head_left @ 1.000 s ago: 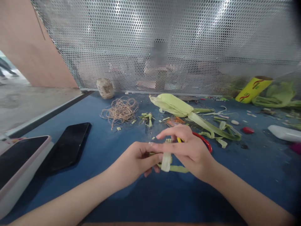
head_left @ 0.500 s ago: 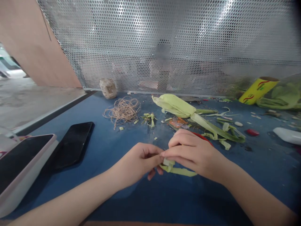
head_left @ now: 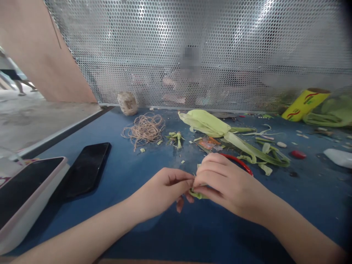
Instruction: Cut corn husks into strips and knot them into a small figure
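My left hand (head_left: 165,189) and my right hand (head_left: 224,183) meet fingertip to fingertip above the blue table. Both are closed in a pinch on a small strip of pale green husk (head_left: 198,195), mostly hidden by my fingers. Just behind my right hand curves a red handle (head_left: 239,162), partly covered by it. A whole pale green corn husk (head_left: 207,124) lies farther back, with long strips trailing right. Left of it sits a little knotted figure of green husk (head_left: 176,138).
Tangled brown twine (head_left: 145,128) and a wrapped twine roll (head_left: 127,103) lie at the back left. Two phones, one black (head_left: 85,167) and one pink-edged (head_left: 27,190), rest at left. A yellow tube (head_left: 305,105) leans at the back right, before a perforated metal screen (head_left: 137,47).
The husk strip's long loose end, which stuck out under my right hand, is now drawn in and mostly covered. My right hand has turned slightly, and more of the red handle shows.
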Demonstrator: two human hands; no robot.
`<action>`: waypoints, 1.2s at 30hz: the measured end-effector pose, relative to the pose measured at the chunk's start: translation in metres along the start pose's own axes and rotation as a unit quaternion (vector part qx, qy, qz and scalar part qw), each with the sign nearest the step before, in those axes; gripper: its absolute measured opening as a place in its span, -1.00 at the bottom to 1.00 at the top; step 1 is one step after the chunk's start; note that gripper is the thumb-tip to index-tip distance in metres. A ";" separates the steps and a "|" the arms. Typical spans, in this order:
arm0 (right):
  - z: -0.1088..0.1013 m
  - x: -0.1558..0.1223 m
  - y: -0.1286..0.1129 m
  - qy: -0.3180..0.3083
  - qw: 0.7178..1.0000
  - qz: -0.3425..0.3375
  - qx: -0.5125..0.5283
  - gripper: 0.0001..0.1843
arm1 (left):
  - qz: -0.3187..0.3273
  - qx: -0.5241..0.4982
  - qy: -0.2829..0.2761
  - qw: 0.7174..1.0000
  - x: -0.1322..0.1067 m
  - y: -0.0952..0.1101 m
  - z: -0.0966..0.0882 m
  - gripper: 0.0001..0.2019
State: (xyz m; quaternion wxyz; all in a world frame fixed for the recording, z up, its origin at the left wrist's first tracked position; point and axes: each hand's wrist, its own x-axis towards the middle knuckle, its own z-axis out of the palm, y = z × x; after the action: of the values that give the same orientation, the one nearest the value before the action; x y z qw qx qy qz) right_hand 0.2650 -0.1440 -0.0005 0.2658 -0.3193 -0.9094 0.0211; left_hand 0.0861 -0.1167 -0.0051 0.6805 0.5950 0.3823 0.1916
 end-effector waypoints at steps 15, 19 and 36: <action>-0.001 -0.001 -0.003 -0.025 0.997 0.039 0.067 -0.89 | 0.041 0.077 0.007 0.996 -0.001 -0.006 -0.006 -0.83; 0.002 0.000 -0.003 -0.021 0.997 0.043 0.058 -0.88 | 0.065 0.146 0.038 0.986 0.000 -0.004 -0.004 -0.86; -0.002 0.000 0.000 -0.020 0.977 0.074 0.198 -0.90 | 0.025 0.016 -0.010 0.999 -0.003 -0.001 -0.007 -0.89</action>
State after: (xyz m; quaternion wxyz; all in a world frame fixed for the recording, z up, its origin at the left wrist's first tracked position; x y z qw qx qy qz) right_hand 0.2660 -0.1439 0.0010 0.3035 -0.3257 -0.8662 0.2269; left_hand 0.0787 -0.1143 -0.0057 0.6693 0.6175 0.3636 0.1966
